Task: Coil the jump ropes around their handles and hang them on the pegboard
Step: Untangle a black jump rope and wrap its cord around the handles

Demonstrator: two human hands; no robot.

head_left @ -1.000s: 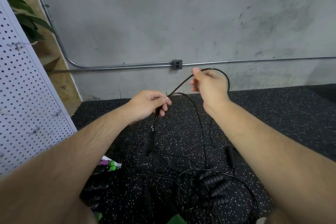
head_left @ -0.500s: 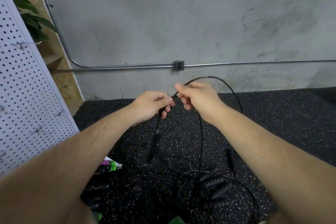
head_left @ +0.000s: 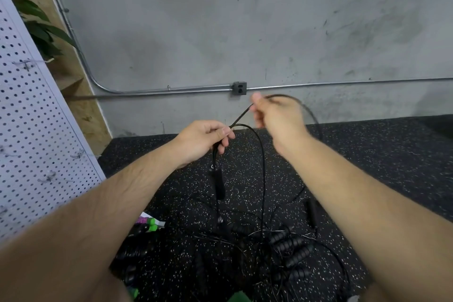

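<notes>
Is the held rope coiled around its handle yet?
Not coiled: rope stretches between left hand and right hand; handle dangles bare.

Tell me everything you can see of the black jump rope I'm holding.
It is a thin black jump rope, cord smooth like coated cable. The left hand pinches it just above a slim black handle hanging down; the right hand pinches it higher, a taut stretch between. The rest loops down into the tangle on the speckled floor.

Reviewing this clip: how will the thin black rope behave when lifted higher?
Likely floppy: the black rope is straight only between the left hand and right hand, and droops in a loop below. Its handle dangles under the left hand, so it would probably swing.
</notes>
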